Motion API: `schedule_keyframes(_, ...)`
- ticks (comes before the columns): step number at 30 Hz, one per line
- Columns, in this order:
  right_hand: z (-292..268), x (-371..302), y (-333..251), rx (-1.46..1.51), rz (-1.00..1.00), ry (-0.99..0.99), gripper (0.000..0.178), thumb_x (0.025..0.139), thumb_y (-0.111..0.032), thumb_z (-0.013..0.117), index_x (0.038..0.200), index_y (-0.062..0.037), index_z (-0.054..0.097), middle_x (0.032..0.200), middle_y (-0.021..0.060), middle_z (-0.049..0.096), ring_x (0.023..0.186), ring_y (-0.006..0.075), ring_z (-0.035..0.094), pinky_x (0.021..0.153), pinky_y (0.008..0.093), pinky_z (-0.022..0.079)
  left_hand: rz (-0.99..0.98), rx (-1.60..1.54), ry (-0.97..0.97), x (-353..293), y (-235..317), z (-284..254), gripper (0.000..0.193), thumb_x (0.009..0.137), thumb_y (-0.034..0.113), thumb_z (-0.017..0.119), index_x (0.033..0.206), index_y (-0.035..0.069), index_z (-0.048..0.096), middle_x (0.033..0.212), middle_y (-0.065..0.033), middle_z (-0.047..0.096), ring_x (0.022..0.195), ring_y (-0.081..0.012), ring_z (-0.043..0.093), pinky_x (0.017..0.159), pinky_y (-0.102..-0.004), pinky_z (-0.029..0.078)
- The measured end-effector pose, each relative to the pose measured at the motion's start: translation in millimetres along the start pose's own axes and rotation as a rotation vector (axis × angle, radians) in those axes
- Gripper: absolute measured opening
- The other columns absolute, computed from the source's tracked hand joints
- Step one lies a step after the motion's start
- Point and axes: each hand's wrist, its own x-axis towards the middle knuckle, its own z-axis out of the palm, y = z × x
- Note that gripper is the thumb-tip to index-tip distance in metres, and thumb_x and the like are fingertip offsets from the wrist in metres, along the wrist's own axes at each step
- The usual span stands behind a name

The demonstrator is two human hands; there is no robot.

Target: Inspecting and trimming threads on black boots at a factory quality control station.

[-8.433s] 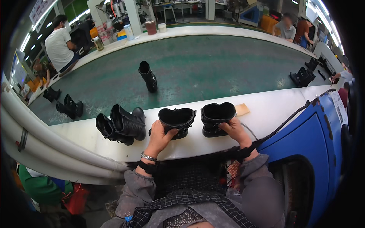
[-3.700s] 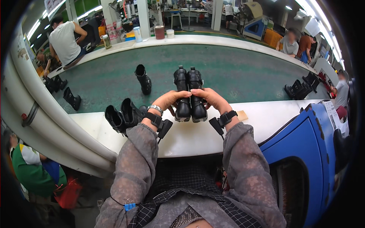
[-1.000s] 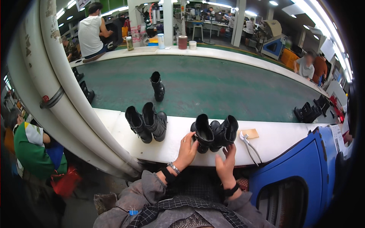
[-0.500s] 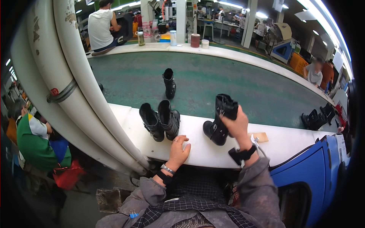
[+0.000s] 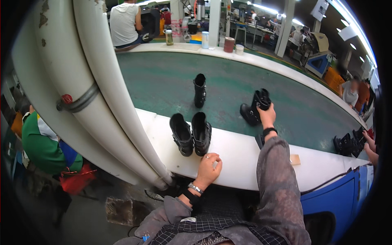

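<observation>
My right hand (image 5: 267, 115) reaches out over the green belt, its fingers wrapped round the upper part of a black buckled boot (image 5: 250, 114). The boot is at or just above the belt surface; whether its sole touches cannot be made out, nor whether a second boot is behind it. My left hand (image 5: 209, 169), empty, rests near the white ledge (image 5: 237, 163) with fingers loosely bent and thumb apart. Just beyond it two black boots, a left one (image 5: 181, 134) and a right one (image 5: 201, 134), stand upright side by side on the ledge.
Another black boot (image 5: 199, 90) stands on the green belt (image 5: 163, 77). More black boots (image 5: 349, 143) are at the far right, beside another person's hands (image 5: 369, 145). White pipes (image 5: 102, 90) rise at left; a blue machine (image 5: 332, 200) stands at right. A tan block (image 5: 294, 159) lies on the ledge.
My right hand has carried the boot from above the white ledge outward over the green belt. My left hand stays near the ledge. Another person's hands have appeared at the far-right boots.
</observation>
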Motion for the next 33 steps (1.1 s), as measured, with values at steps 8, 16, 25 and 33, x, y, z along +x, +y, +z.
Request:
schedule_keyframes(8,-27.1,-60.8,-109.0,-0.034,-0.653,0.316,0.08,0.061,-0.008,0.06,0.138,-0.0046,0.038,0.132,0.0214,0.048,0.127,0.0356,0.041,0.107,0.0475,0.03,0.04,0.053,-0.049,-0.9,-0.4,-12.0,0.006,0.078,0.01,0.062,0.079,0.004,0.06,0.09,-0.0106,0.064,0.089,-0.0299,0.059,0.082,-0.0395,0.044)
schedule_keyframes(16,98.5,-59.3,-199.8,0.155,-0.489,-0.542,0.082,0.068,-0.02,0.072,0.141,-0.0172,0.035,0.126,0.0199,0.051,0.112,0.0387,0.052,0.096,0.0473,0.044,0.039,0.08,-0.068,-1.6,-0.1,-10.1,0.006,0.077,0.008,0.062,0.081,0.004,0.06,0.093,-0.011,0.064,0.089,-0.0304,0.059,0.083,-0.0389,0.045)
schedule_keyframes(25,162.1,-25.2,-185.5,0.25,-0.402,-0.389,0.031,0.067,-0.023,0.074,0.081,-0.0001,0.058,0.077,0.0201,0.063,0.086,0.0364,0.064,0.075,0.0431,0.05,0.003,-0.004,-0.078,-2.4,3.4,-6.2,0.008,0.077,0.006,0.059,0.083,0.002,0.056,0.085,-0.0124,0.06,0.085,-0.033,0.057,0.079,-0.0388,0.044)
schedule_keyframes(33,-45.1,-33.9,-159.1,0.491,-0.259,-0.448,0.021,0.064,-0.012,0.07,0.071,0.0008,0.055,0.061,0.0055,0.054,0.057,0.012,0.052,0.054,0.0291,0.042,0.055,0.019,-0.006,1.2,0.1,-5.1,0.006,0.075,0.003,0.061,0.08,0.001,0.058,0.086,-0.0151,0.062,0.085,-0.0338,0.059,0.079,-0.0406,0.047)
